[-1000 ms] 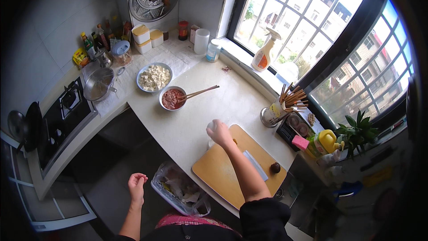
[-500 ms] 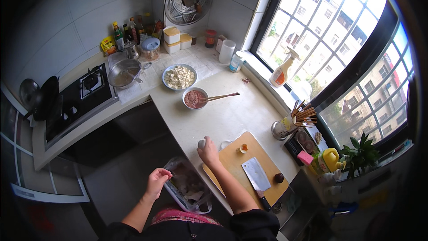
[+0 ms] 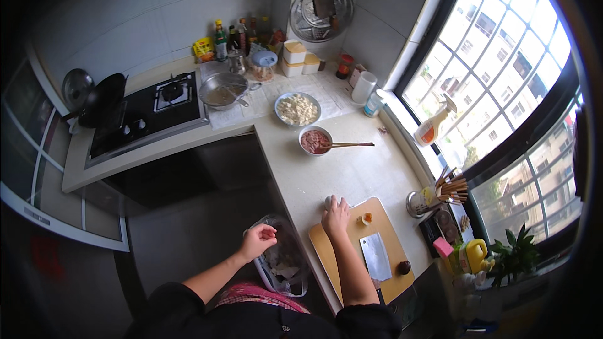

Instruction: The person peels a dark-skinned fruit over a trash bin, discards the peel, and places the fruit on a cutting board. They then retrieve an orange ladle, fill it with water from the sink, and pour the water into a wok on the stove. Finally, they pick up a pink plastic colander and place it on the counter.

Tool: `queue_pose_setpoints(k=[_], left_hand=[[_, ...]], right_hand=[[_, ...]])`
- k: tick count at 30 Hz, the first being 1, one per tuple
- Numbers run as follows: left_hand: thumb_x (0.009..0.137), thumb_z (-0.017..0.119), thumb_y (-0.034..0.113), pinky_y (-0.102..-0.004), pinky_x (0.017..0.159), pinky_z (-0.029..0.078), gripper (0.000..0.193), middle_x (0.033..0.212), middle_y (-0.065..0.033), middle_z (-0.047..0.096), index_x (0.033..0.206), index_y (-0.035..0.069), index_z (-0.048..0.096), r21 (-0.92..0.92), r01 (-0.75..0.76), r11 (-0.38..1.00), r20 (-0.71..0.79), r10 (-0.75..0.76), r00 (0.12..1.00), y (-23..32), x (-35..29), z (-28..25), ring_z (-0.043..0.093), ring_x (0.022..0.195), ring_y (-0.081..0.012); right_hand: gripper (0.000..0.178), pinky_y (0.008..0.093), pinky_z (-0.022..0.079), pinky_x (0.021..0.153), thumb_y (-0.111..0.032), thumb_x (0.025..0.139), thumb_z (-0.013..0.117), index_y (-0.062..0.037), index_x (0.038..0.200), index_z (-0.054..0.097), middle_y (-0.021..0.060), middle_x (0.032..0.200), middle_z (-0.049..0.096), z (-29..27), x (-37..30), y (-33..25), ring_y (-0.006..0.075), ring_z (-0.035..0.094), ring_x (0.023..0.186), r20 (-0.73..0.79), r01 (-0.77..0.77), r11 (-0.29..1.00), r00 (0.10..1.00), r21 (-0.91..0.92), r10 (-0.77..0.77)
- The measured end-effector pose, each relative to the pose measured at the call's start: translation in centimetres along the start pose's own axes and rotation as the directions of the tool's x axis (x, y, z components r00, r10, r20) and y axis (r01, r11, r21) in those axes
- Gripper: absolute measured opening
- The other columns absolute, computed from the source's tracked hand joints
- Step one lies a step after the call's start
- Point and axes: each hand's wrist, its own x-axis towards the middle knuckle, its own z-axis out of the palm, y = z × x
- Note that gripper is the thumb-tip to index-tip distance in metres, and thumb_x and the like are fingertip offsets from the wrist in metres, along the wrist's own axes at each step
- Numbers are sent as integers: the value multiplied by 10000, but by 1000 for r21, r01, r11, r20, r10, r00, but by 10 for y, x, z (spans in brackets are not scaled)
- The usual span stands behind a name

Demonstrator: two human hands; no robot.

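My right hand (image 3: 336, 215) is on the counter at the far left corner of the wooden cutting board (image 3: 319, 233). Its fingers curl over a pale grey egg (image 3: 328, 201), only partly seen. Over a bin lined with a clear plastic bag (image 3: 287, 218), my left hand (image 3: 259, 242) is closed with its fingertips together. Whatever those fingertips may hold is hidden. On the board lie a cleaver (image 3: 375, 256), a dark round peeled egg (image 3: 404, 267) and a small piece of shell with orange inside (image 3: 367, 218).
Farther along the counter stand a bowl of pinkish minced meat (image 3: 312, 142) with chopsticks (image 3: 352, 145) across it and a bowl of white cubes (image 3: 297, 110). A sieve (image 3: 220, 93) sits near the gas hob (image 3: 147, 110). A chopstick holder (image 3: 422, 202) stands by the window.
My right hand has moved right with the egg, toward the board's corner. My left hand stays pinched over the bin. The whole view has shifted, so the counter appears farther right.
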Motion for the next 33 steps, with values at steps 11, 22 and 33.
queue_pose_setpoints(k=[11, 22, 33], left_hand=[[721, 544, 647, -398, 969, 365, 774, 1263, -249, 443, 1242, 78, 485, 731, 566, 382, -377, -466, 801, -149, -239, -130, 461, 1158, -325], [845, 563, 332, -344, 599, 503, 369, 848, -147, 630, 989, -7, 573, 34, 648, 761, -720, -431, 544, -207, -405, -229, 623, 677, -203], [733, 648, 123, -319, 606, 494, 83, 723, -101, 647, 774, 52, 647, 483, 492, 724, -855, 271, 441, 6, -544, -544, 635, 655, -240]], right_hand=[[230, 330, 497, 693, -201, 814, 586, -39, 974, 622, 147, 792, 645, -44, -159, -61, 230, 646, 736, 540, 7, 655, 559, 756, -629], [252, 370, 500, 680, -270, 871, 498, -51, 950, 596, 169, 794, 632, 33, -307, -182, 316, 634, 769, 622, -18, 659, 353, 752, -699], [154, 378, 412, 806, -244, 839, 486, -114, 830, 569, 45, 690, 594, 148, -321, -339, 182, 586, 645, 833, -430, 733, 433, 526, -344]])
